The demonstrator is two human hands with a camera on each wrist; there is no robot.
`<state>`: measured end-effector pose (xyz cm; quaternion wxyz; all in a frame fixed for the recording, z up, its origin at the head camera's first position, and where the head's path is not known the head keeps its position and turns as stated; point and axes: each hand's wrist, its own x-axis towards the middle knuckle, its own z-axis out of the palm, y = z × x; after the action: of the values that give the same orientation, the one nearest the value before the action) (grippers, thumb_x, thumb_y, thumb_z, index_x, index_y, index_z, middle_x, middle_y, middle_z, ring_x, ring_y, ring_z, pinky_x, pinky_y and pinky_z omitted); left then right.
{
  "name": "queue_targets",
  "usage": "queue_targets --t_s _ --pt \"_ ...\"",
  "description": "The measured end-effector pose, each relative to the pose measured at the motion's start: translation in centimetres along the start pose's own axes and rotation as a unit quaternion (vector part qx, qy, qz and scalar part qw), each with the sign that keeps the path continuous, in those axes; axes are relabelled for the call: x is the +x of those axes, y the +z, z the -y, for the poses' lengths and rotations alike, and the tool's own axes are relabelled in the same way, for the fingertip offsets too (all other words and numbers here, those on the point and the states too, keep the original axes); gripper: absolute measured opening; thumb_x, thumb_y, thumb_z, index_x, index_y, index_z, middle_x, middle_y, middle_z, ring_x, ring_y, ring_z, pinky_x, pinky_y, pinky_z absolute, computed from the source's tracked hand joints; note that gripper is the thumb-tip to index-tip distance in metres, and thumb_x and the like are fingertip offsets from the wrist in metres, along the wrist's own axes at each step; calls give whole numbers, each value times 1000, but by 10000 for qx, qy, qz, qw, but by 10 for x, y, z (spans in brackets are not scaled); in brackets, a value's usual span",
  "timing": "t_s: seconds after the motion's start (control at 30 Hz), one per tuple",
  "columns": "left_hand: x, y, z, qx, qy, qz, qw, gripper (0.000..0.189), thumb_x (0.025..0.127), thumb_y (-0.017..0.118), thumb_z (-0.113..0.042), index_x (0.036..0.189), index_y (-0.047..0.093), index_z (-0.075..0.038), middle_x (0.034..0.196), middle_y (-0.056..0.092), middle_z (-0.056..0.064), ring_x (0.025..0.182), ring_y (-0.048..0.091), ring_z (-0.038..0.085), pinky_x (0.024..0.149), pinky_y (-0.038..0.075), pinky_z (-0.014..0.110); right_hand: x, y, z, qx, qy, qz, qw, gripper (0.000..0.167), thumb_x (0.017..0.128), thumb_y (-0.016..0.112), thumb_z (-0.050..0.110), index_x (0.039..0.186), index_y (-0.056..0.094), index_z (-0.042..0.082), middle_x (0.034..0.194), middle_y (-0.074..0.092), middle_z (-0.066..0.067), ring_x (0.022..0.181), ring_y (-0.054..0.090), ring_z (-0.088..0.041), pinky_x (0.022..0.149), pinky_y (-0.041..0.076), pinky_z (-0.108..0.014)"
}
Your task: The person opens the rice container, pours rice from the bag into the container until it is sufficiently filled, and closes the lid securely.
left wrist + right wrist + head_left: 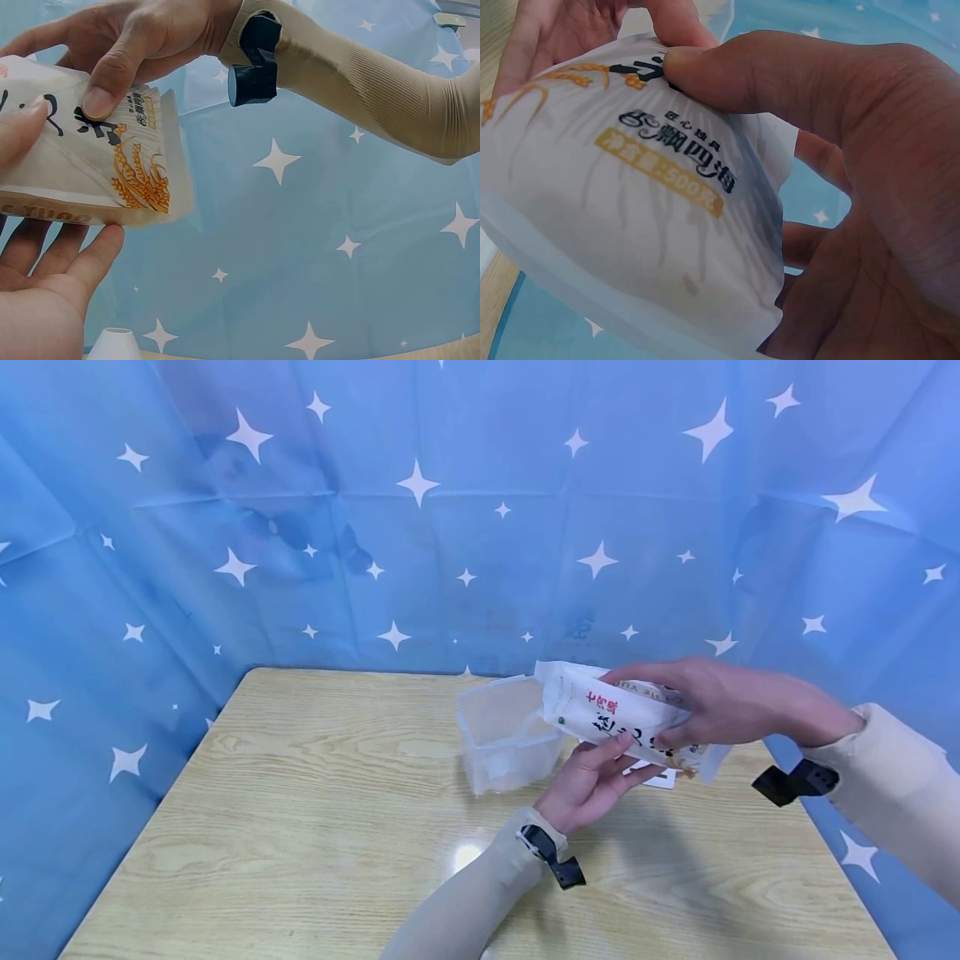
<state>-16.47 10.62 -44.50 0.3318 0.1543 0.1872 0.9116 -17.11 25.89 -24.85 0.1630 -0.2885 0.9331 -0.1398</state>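
A white printed bag of rice (573, 697), with orange grain ears and a 500 g label on it, is held tilted above the table. My right hand (712, 702) grips it from the right and above; in the right wrist view the thumb (720, 75) presses its printed face and the other fingers go behind it. From below, my left hand (592, 781) holds the bag too, thumb on the front and fingers under its lower edge. Just left of the bag, a clear plastic container (517, 760) with an open top stands on the table, partly overlapped by the bag.
A white flat piece with black marks (660, 778) shows behind the left fingers. The wooden table (300, 827) meets a blue star-print curtain (360, 527) at its back and sides. A white tapered object (115, 346) appears low in the left wrist view.
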Motion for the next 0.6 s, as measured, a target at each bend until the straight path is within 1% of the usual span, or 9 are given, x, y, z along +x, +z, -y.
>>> queue_targets --t_s 0.17,0.27,0.4,0.6 --pt "-1 3 1 72 137 -130 9998 36 107 53 -13 141 56 -23 143 60 -3 137 55 21 125 34 56 1 -1 1 -15 -31 8 10000 79 82 83 9 147 49 38 120 67 3 81 58 -12 65 49 -23" --pt "-1 4 1 85 177 -161 9997 35 107 52 -13 141 57 -22 142 60 -3 136 56 21 125 34 56 1 -1 1 -2 -54 15 10000 79 82 83 9 147 48 38 119 67 3 81 57 -11 65 49 -23" --pt "-1 4 1 60 175 -163 9997 36 107 51 -13 142 56 -23 144 59 -2 136 55 21 125 34 55 1 -2 0 6 -73 26 10000 80 82 83 9 148 48 37 118 68 2 79 58 -11 63 49 -23" --pt "-1 4 1 55 141 -192 9997 37 107 51 -12 143 56 -22 146 59 -1 137 55 21 125 34 55 2 -3 0 -55 -57 88 9999 81 82 85 11 149 47 35 119 67 1 82 57 -12 65 49 -24"
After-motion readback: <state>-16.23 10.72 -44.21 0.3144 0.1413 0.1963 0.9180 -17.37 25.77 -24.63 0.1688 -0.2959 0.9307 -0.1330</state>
